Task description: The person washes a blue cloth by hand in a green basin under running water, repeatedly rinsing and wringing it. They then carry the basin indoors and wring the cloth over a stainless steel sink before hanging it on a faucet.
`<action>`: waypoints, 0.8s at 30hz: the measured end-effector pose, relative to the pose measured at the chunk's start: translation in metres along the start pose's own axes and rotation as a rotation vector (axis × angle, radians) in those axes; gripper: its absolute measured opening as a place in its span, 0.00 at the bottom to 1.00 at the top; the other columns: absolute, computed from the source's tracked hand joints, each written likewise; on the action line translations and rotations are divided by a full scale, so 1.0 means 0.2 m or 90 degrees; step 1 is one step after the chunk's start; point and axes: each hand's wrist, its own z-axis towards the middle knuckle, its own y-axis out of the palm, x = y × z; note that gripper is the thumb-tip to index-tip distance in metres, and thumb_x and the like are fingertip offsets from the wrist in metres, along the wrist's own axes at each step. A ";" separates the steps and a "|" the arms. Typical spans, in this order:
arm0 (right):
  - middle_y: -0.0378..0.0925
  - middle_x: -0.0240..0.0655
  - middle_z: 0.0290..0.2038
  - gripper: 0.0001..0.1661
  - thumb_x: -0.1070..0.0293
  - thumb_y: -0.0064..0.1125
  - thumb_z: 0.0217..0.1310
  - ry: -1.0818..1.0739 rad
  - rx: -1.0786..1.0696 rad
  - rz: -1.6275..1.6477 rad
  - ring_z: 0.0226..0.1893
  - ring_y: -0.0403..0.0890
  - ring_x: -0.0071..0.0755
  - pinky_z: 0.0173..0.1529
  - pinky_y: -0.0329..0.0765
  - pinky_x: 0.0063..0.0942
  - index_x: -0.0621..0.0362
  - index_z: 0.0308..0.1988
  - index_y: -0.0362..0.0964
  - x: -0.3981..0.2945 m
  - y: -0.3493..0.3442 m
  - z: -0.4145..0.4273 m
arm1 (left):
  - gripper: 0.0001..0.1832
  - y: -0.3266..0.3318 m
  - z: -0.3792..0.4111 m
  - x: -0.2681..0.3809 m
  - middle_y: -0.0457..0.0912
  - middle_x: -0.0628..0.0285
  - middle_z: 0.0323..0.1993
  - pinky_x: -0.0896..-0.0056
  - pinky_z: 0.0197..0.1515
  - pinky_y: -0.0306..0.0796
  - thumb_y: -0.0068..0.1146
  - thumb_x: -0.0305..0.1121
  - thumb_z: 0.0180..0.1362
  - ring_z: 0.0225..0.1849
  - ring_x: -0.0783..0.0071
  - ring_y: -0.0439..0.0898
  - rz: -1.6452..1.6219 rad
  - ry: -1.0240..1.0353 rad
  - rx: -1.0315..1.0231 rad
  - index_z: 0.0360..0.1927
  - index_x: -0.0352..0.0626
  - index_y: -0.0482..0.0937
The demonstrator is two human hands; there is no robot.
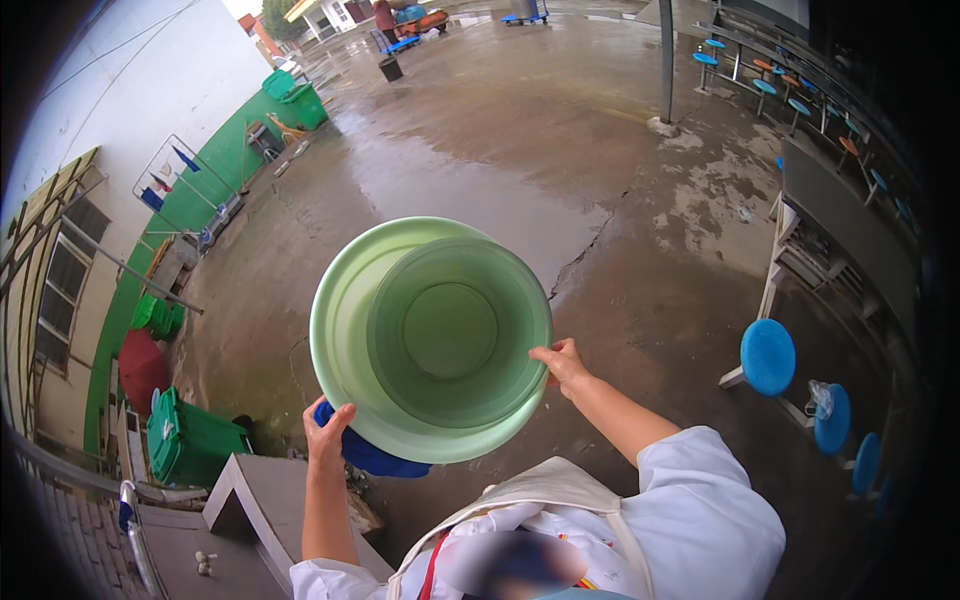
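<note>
A large pale green plastic basin is held out in front of my body. Inside it sits a smaller, darker green basin, off toward the right side, with nothing visible in it. My left hand grips the large basin's lower left rim, thumb on top. A dark blue cloth hangs under the rim at that hand. On the right, my right hand pinches the basins' rims together, with its thumb over the inner one. Its other fingers are partly hidden beneath.
Wet concrete ground stretches ahead. Blue round stools and a long table line the right. A metal post stands beyond. To the left are a green wheeled bin, a red umbrella and a ledge. A person is far off.
</note>
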 end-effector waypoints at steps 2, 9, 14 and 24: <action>0.69 0.45 0.40 0.28 0.70 0.55 0.43 0.026 -0.120 0.184 0.37 0.75 0.37 0.44 0.74 0.38 0.68 0.47 0.57 0.00 -0.22 0.12 | 0.19 0.21 0.19 -0.01 0.77 0.64 0.26 0.82 0.32 0.65 0.63 0.36 0.41 0.26 0.82 0.72 -0.043 -0.001 -0.051 0.31 0.31 0.75; 0.72 0.44 0.35 0.21 0.77 0.52 0.37 0.056 0.016 0.409 0.37 0.74 0.41 0.44 0.73 0.37 0.65 0.39 0.65 -0.18 -0.65 0.58 | 0.15 0.78 1.09 -0.20 0.72 0.67 0.19 0.79 0.24 0.64 0.61 0.40 0.45 0.20 0.80 0.69 0.001 -0.127 0.098 0.24 0.38 0.74; 0.70 0.42 0.34 0.19 0.77 0.55 0.30 -0.037 0.322 0.273 0.35 0.71 0.34 0.40 0.68 0.31 0.71 0.31 0.68 -0.40 -0.91 1.03 | 0.17 1.00 1.85 -0.30 0.76 0.52 0.32 0.62 0.40 0.72 0.49 0.40 0.51 0.34 0.60 0.76 -0.393 -0.195 0.093 0.35 0.34 0.72; 0.72 0.37 0.22 0.12 0.77 0.55 0.31 -0.027 0.413 0.120 0.21 0.72 0.29 0.26 0.69 0.29 0.70 0.25 0.70 -1.27 -1.03 1.85 | 0.20 2.50 2.93 -0.06 0.77 0.58 0.36 0.59 0.45 0.70 0.48 0.49 0.52 0.40 0.64 0.75 -0.563 -0.376 -0.219 0.36 0.41 0.73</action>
